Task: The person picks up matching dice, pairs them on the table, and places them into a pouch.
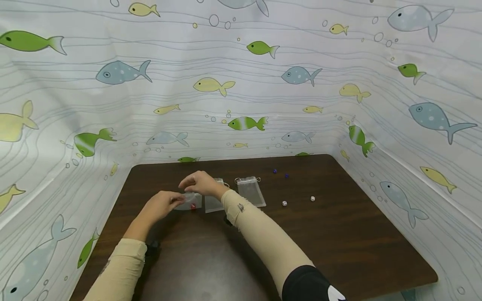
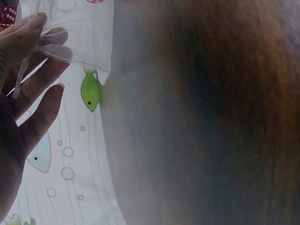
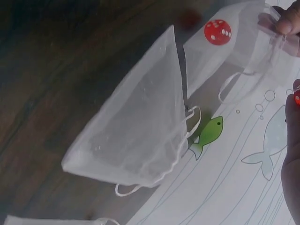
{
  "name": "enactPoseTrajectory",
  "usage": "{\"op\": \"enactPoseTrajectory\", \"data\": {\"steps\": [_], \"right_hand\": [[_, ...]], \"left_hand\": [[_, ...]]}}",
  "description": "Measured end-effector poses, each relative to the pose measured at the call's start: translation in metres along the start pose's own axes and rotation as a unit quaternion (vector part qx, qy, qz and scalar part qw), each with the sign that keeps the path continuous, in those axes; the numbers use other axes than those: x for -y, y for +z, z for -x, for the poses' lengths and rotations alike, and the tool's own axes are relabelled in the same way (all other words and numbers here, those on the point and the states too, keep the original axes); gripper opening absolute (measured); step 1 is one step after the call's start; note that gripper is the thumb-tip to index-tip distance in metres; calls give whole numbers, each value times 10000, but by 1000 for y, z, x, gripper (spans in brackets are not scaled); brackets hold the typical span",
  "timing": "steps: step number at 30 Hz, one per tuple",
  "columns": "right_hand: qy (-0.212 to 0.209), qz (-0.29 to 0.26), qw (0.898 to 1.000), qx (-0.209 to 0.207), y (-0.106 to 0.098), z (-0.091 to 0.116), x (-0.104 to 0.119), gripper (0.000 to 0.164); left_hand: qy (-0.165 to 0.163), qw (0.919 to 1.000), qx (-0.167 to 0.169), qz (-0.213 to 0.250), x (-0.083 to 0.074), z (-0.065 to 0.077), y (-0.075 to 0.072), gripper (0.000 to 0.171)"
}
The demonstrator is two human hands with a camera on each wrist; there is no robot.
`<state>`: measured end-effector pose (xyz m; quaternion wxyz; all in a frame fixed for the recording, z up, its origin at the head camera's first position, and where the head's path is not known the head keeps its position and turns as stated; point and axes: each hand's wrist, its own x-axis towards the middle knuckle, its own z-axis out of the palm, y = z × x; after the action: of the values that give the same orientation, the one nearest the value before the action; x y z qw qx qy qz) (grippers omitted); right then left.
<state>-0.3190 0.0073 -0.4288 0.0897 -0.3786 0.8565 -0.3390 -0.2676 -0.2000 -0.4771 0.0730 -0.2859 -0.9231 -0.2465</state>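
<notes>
My left hand (image 1: 162, 205) pinches the drawstring mouth of a sheer white organza pouch (image 1: 197, 199) between thumb and fingers. Inside the pouch lies a red die (image 3: 217, 32) with white pips, near its bottom end. My right hand (image 1: 203, 184) is just above and beyond the left one, over the pouch mouth. A second red die (image 2: 7, 16) is at its fingertips, cut off by the edges of both wrist views. A second organza pouch (image 3: 131, 122) lies flat under my right forearm, with nothing seen inside.
A third organza pouch (image 1: 251, 192) lies right of my right wrist. Further right are two white dice (image 1: 284, 203) and, toward the back edge, two blue dice (image 1: 286, 176). A fish-patterned sheet (image 1: 241, 83) walls the dark wooden table (image 1: 339, 242) at the back and sides.
</notes>
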Motion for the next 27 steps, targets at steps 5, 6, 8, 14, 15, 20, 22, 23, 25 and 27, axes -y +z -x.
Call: {"op": "enactPoseTrajectory", "data": {"steps": [5,6,8,14,15,20,22,23,25,27], "right_hand": [[-88,158,9998,-96,5,-2,0,24],[-121,172,9997,-110,6,-3,-1,24],[-170,217,9995,-133,7,-4,-1,24],[194,375,9990,-149,8,-2,-10,38],[304,389,9988,-67,8,-1,-12,44],[575,382,9959,581,11,4,-21,68],[581,344,9958,612,13,6,-23,64],[575,345,9962,555,14,6,-24,60],[524,399,9971,373,14,6,-23,50],[406,523,9976,208,11,6,-21,42]], "left_hand": [[-32,10000,-64,25,-1,-1,1,13],[-33,10000,-66,24,-1,-1,1,13],[-57,10000,-63,14,-1,-1,0,13],[-58,9999,-102,-10,2,1,-1,15],[-69,9999,-129,-16,3,1,-2,15],[-207,9995,-256,-19,4,0,-4,13],[-284,9992,-295,-9,3,-1,-4,12],[-317,9990,-320,15,3,-1,-5,12],[-332,9987,-387,10,2,-1,-8,13],[-279,9983,-517,31,0,0,-12,13]]}}
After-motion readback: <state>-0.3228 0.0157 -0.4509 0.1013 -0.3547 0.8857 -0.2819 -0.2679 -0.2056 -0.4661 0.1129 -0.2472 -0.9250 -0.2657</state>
